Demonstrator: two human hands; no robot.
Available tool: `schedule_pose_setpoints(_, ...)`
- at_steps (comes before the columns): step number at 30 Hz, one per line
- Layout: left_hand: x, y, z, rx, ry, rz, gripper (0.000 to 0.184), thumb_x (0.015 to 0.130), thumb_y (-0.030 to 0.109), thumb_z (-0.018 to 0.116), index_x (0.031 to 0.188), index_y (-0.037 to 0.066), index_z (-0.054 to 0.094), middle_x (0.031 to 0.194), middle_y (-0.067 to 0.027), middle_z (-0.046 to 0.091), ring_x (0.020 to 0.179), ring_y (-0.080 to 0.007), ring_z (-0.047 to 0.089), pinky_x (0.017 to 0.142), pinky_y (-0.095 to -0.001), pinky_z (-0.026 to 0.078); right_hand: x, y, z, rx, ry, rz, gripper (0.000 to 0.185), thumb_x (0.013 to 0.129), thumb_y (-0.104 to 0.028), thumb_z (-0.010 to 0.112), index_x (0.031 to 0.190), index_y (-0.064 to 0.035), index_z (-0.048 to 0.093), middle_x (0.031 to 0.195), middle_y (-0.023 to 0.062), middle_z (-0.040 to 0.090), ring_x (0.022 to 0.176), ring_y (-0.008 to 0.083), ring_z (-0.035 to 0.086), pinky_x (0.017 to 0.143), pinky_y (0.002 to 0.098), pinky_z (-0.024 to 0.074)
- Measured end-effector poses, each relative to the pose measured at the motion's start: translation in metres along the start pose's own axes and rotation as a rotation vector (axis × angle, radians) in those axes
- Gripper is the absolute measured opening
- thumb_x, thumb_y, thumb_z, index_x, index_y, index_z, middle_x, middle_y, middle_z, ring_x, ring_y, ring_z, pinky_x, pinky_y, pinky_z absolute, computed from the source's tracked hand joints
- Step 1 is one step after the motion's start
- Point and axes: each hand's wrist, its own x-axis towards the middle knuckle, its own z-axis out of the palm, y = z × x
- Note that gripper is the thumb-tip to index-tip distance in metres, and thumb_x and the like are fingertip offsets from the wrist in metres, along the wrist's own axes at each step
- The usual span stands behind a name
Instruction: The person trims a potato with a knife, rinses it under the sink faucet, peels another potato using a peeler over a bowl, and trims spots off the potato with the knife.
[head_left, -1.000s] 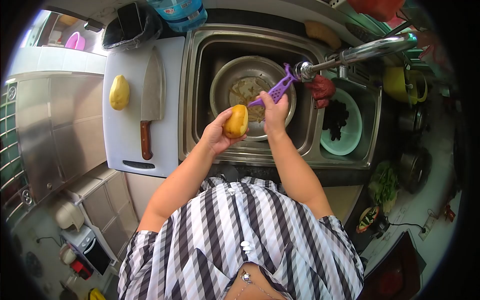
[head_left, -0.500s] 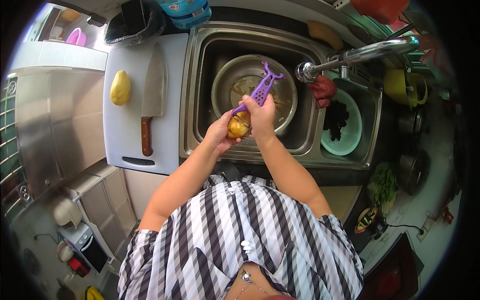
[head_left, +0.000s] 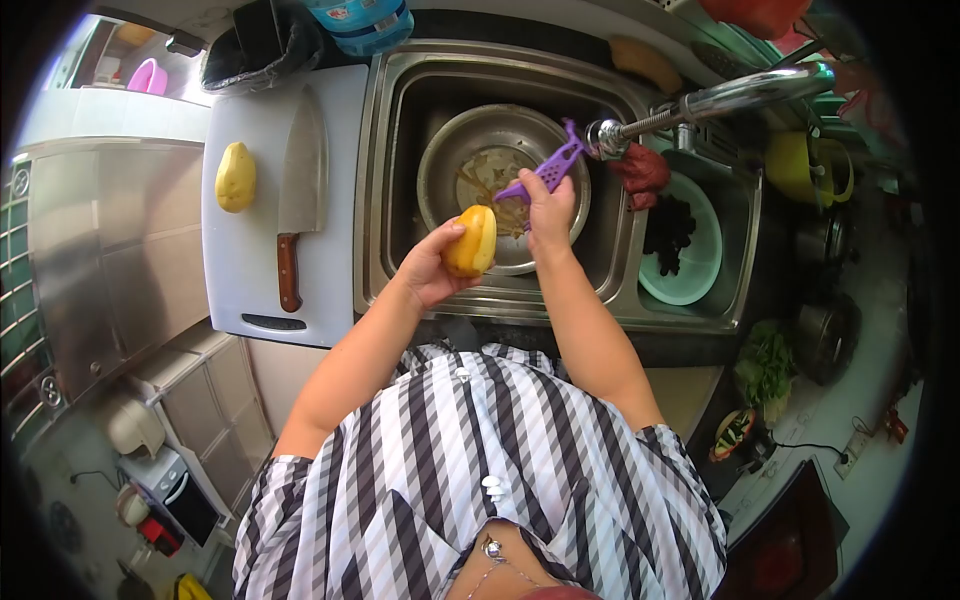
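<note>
1. And here's the left hand (head_left: pixel 432 268), fingers curled firmly around a yellow potato (head_left: pixel 470 243), a paler strip showing down its right side.
2. Over to the right hand (head_left: pixel 550 212): it's closed on a purple peeler (head_left: pixel 553 167), the thumb lying along the tool!
3. The peeler slants across, forked end up toward the tap (head_left: pixel 740 95), other end just beside the held potato; whether the two touch, I cannot tell.
4. Where's that potato? Right at the near left edge of a round steel bowl (head_left: pixel 445 150), as seen from above, and the bowl sits in the large basin of the sink (head_left: pixel 372 200).
5. Inside the bowl, a scatter of peelings (head_left: pixel 485 170), brownish and thin.
6. Out on the left, the white cutting board (head_left: pixel 235 270) carries a second potato (head_left: pixel 236 178), pale all over on the side we see, and beside it a broad knife (head_left: pixel 303 170), wooden handle toward the person.
7. Across in the smaller basin, a pale green bowl (head_left: pixel 700 285) holds a dark clump (head_left: pixel 670 230), its makeup hard to make out, with a reddish cloth-like bundle (head_left: pixel 641 172) at the bowl's left edge.
</note>
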Motion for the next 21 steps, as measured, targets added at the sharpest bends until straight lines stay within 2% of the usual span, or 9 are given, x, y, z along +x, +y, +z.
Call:
schedule_pose_setpoints(1,0.000,-0.001,0.000,-0.040,-0.013,-0.004,0.045,0.082,0.034,0.062,0.119,0.007,0.055,0.109,-0.0138,0.061,0.098,-0.0358,0.062,0.076,-0.0418,0.054,-0.016,-0.011,0.008,0.102,-0.032,0.097,0.022,0.081,-0.011,0.066,0.095,-0.0043,0.050,0.080,0.0103,0.063,0.069,0.0177,0.063,0.062,0.0264,0.0509)
schedule_pose_setpoints(2,0.002,-0.002,0.000,-0.092,-0.121,-0.010,0.048,0.085,0.032,0.057,0.124,0.006,0.051,0.119,-0.0176,0.057,0.107,-0.0391,0.057,0.087,-0.0463,0.051,-0.025,-0.022,0.012,0.205,-0.062,0.190,0.021,0.082,-0.011,0.065,0.096,-0.0046,0.050,0.080,0.0099,0.063,0.069,0.0164,0.062,0.062,0.0255,0.0509)
schedule_pose_setpoints(6,0.002,0.000,0.001,-0.175,-0.240,0.019,0.050,0.088,0.033,0.050,0.130,0.006,0.045,0.128,-0.0199,0.050,0.112,-0.0382,0.054,0.089,-0.0479,0.050,-0.028,-0.036,0.014,0.243,-0.092,0.154,0.022,0.080,-0.008,0.065,0.095,-0.0029,0.050,0.080,0.0085,0.062,0.070,0.0161,0.062,0.066,0.0293,0.0536)
schedule_pose_setpoints(8,0.002,0.001,-0.004,-0.184,-0.263,0.030,0.049,0.090,0.032,0.046,0.132,0.007,0.043,0.129,-0.0197,0.049,0.113,-0.0380,0.053,0.089,-0.0472,0.049,-0.025,-0.035,0.009,0.247,-0.156,0.205,0.021,0.082,-0.010,0.064,0.096,-0.0040,0.050,0.080,0.0088,0.063,0.070,0.0158,0.062,0.063,0.0269,0.0520)
schedule_pose_setpoints(11,-0.002,0.004,0.001,-0.104,-0.208,0.087,0.045,0.093,0.036,0.043,0.130,0.010,0.046,0.126,-0.0168,0.052,0.111,-0.0340,0.055,0.089,-0.0447,0.049,-0.042,-0.040,0.023,0.216,-0.212,0.222,0.023,0.082,-0.008,0.065,0.098,-0.0041,0.049,0.081,0.0072,0.061,0.071,0.0142,0.062,0.065,0.0263,0.0519)
schedule_pose_setpoints(15,-0.003,0.004,-0.001,-0.174,-0.229,0.051,0.044,0.095,0.045,0.039,0.123,0.013,0.050,0.116,-0.0118,0.058,0.103,-0.0270,0.058,0.082,-0.0405,0.050,-0.068,-0.040,0.033,0.148,-0.320,0.084,0.027,0.081,-0.008,0.066,0.100,-0.0042,0.047,0.084,0.0051,0.060,0.073,0.0117,0.061,0.068,0.0250,0.0513)
schedule_pose_setpoints(17,0.000,-0.003,-0.005,-0.196,-0.190,0.026,0.046,0.095,0.049,0.038,0.121,0.013,0.052,0.112,-0.0108,0.059,0.098,-0.0241,0.058,0.076,-0.0390,0.050,-0.076,-0.045,0.032,0.114,-0.349,0.113,0.028,0.081,-0.008,0.067,0.100,-0.0040,0.047,0.084,0.0046,0.059,0.074,0.0106,0.060,0.068,0.0244,0.0506)
schedule_pose_setpoints(19,0.002,-0.005,-0.004,-0.188,-0.139,0.033,0.043,0.093,0.049,0.041,0.114,0.014,0.054,0.105,-0.0084,0.061,0.092,-0.0224,0.059,0.071,-0.0358,0.049,-0.081,-0.049,0.031,0.079,-0.371,0.137,0.029,0.080,-0.009,0.068,0.100,-0.0038,0.048,0.084,0.0040,0.059,0.074,0.0095,0.059,0.069,0.0238,0.0500)
schedule_pose_setpoints(21,0.002,-0.004,0.000,-0.169,-0.101,0.030,0.042,0.092,0.049,0.043,0.112,0.014,0.055,0.103,-0.0079,0.061,0.090,-0.0220,0.059,0.069,-0.0350,0.049,-0.082,-0.041,0.032,0.009,-0.342,0.031,0.028,0.080,-0.009,0.068,0.099,-0.0035,0.048,0.084,0.0041,0.060,0.073,0.0098,0.059,0.068,0.0241,0.0502)
